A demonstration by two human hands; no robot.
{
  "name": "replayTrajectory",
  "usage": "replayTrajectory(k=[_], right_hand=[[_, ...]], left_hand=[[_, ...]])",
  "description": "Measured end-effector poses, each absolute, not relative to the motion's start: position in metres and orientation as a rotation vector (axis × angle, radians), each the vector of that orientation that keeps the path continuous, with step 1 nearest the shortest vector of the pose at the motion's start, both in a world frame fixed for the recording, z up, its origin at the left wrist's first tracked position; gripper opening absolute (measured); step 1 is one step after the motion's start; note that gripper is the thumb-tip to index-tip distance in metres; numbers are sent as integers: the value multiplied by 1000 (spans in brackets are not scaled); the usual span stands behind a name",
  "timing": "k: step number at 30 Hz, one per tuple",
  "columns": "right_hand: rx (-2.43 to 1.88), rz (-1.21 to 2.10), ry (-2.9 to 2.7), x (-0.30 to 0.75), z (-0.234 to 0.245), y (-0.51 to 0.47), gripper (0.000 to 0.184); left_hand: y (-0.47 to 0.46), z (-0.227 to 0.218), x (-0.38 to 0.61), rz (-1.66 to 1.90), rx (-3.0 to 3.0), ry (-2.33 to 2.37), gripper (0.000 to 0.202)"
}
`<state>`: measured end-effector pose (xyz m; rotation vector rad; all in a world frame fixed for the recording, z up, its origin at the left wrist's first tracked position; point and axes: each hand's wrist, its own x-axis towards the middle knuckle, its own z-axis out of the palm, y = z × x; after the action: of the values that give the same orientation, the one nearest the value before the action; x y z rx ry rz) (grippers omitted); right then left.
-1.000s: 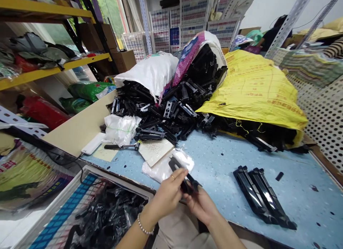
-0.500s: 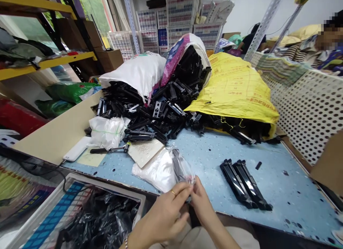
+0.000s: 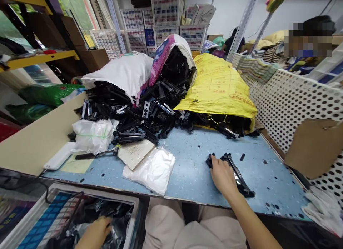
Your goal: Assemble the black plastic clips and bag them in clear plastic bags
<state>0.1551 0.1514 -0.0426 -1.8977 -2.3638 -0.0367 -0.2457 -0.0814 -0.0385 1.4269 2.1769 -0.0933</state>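
Observation:
My right hand (image 3: pixel 223 177) lies over two long black plastic parts (image 3: pixel 235 174) on the blue table (image 3: pixel 193 170), its fingers curled around the nearer one. My left hand (image 3: pixel 95 233) is down in the white crate (image 3: pixel 34 220) at the lower left, resting on the bagged black parts (image 3: pixel 107 213) inside; its fingers are partly hidden. A stack of clear plastic bags (image 3: pixel 151 169) lies on the table near its front edge.
A big heap of black plastic parts (image 3: pixel 144 109) spills from white (image 3: pixel 120 72) and yellow sacks (image 3: pixel 219 88) at the table's back. A screwdriver (image 3: pixel 96 154), a white tile (image 3: pixel 135 152) and a white power bank (image 3: pixel 57 159) lie left. A perforated white panel (image 3: pixel 294 102) bounds the right.
Both hands were bagging a black part at the table's front edge. Now the left hand has dropped into the crate and the right hand has reached onto the two black parts.

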Motion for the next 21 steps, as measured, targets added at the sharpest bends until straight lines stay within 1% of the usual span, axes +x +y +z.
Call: replayTrajectory(k=[2, 4, 6, 8, 11, 13, 14, 15, 17, 18, 19, 21], right_hand=[[-1651, 98, -2517, 144, -49, 141, 47], [-1360, 311, -2604, 130, -52, 126, 50], [-1162, 470, -2591, 120, -54, 114, 52], [-1068, 532, -2533, 119, -54, 110, 47], [-1007, 542, -2476, 131, -54, 114, 37], [-1116, 522, -2424, 141, -54, 116, 27], [-1233, 501, -2381, 145, -55, 115, 21], [-1369, 481, -2330, 149, -56, 113, 23], [-1614, 486, -2238, 156, -59, 108, 43], [-1691, 532, -2212, 160, -60, 106, 49], [-1735, 604, -2200, 165, -62, 106, 51], [-1757, 771, -2179, 177, -64, 108, 47]], left_hand=[[-64, -42, -229, 9, 1429, 2138, 24], [-38, -34, -201, 249, 1489, 1986, 36], [-5, -24, -168, 511, 1570, 1894, 39], [28, -22, -138, 692, 1705, 1908, 29], [66, -33, -112, 725, 1750, 2089, 17], [80, -43, -111, 701, 1715, 2116, 10], [84, -46, -114, 705, 1690, 2108, 12], [87, -48, -119, 720, 1663, 2099, 13], [90, -50, -131, 762, 1597, 2079, 14], [91, -50, -137, 787, 1561, 2061, 16], [91, -49, -142, 813, 1527, 2040, 18], [92, -49, -151, 859, 1467, 1992, 23]])
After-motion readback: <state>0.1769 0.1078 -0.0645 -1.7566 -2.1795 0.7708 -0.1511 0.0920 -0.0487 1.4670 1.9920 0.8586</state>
